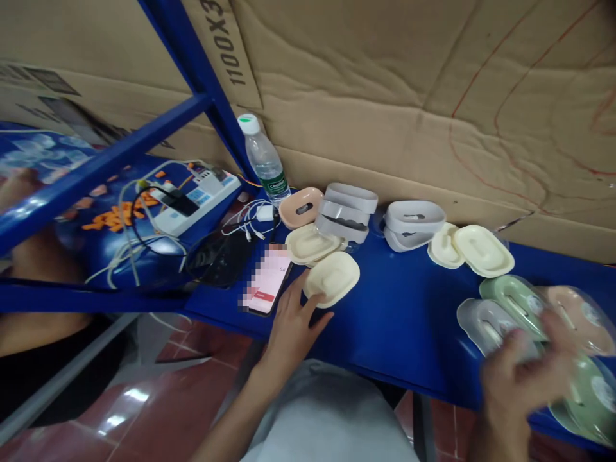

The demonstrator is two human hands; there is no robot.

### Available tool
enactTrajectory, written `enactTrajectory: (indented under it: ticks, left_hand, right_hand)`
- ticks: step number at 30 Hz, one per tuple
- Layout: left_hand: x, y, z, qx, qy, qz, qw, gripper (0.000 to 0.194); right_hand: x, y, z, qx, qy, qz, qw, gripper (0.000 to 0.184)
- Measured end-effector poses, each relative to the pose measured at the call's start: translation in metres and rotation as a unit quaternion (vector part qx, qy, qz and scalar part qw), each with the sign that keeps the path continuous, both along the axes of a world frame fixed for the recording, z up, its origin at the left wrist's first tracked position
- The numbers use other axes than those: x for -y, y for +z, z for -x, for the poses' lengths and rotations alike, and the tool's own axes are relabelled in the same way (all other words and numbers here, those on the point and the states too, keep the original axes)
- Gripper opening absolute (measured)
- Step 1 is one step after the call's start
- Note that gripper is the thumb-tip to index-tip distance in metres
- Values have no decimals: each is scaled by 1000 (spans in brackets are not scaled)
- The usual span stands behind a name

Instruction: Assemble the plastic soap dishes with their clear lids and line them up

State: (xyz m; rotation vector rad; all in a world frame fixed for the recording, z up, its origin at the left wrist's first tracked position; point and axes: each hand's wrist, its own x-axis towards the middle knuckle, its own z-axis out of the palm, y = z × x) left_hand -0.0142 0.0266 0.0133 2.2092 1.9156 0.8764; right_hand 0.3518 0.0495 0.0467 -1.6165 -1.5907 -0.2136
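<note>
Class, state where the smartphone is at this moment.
In the head view, the smartphone lies left of centre on the blue table, just left of the left hand and the cream oval dish it touches.

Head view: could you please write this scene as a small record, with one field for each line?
left hand: fingers at the near cream dish; grip unclear
right hand: blurred, close to the wrapped grey dish; contact unclear
phone: screen lit, beside the left hand
grey dishes: two stacks, near the cardboard
bottle: standing, beside the peach dish
table: blue
</note>
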Motion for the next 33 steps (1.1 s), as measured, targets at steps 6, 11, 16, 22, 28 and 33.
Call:
enactTrajectory:
  ticks: [6,11,16,22,28,33]
  left_hand:
    - [7,-2,9,17,-67,6,998,20]
    - [6,-3,22,28,-111,20,993,18]
    - [7,-5,30,74,-135,28,988,19]
    - [4,-4,32,137,-184,66,971,17]
    - [-9,-3,23,158,-203,132,957,57]
    - [-17,-6,19,193,-191,195,942,93]
  right_hand:
    - [-92,8,140,174,350,93,916,43]
    - [-131,3,176,182,345,84,917,42]
    - [-153,5,178,139,339,100,925,35]
    - [-151,34,165,45,389,138,910,21]
    - [-106,63,133,121,373,97,915,20]
    - [-29,29,93,154,359,62,918,30]
